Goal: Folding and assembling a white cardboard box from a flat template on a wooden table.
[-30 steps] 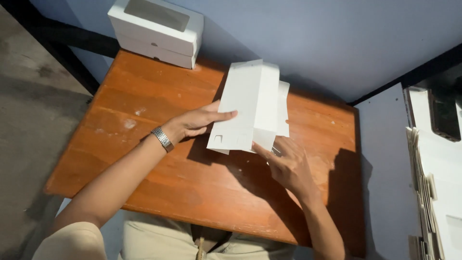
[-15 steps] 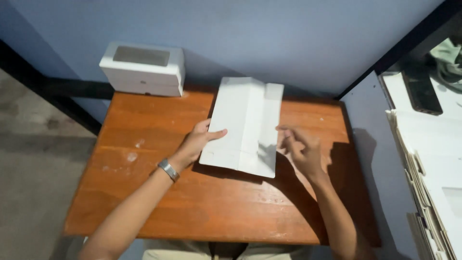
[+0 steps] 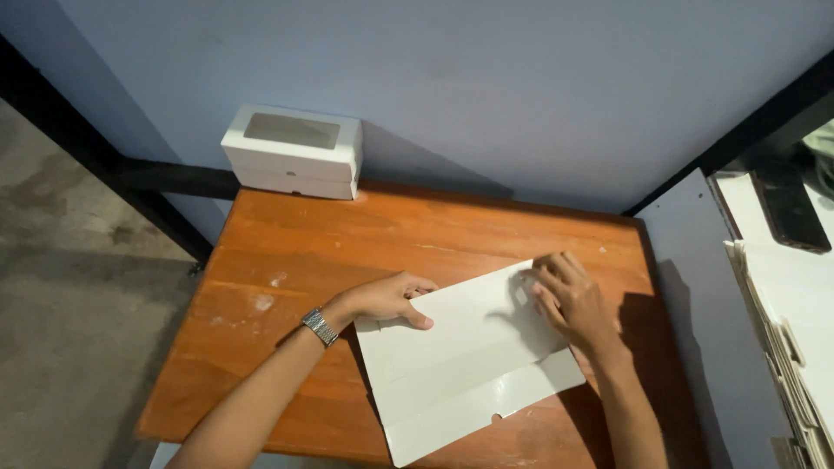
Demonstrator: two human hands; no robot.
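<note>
A flat white card blank (image 3: 465, 365) lies on the wooden table (image 3: 287, 252), its long flap nearest the person. The left hand (image 3: 387, 300) presses down on the blank's left upper edge, thumb on the card and fingers curled loosely, clamped on nothing. The right hand (image 3: 573, 300) rests flat on the blank's far right corner, fingers spread apart and pressing a small tab. Beyond the left hand, well apart, a white box (image 3: 291, 152) with a window lid stands at the table's far corner. Right of the right hand, a stack of blanks (image 3: 786, 347) stands on edge.
</note>
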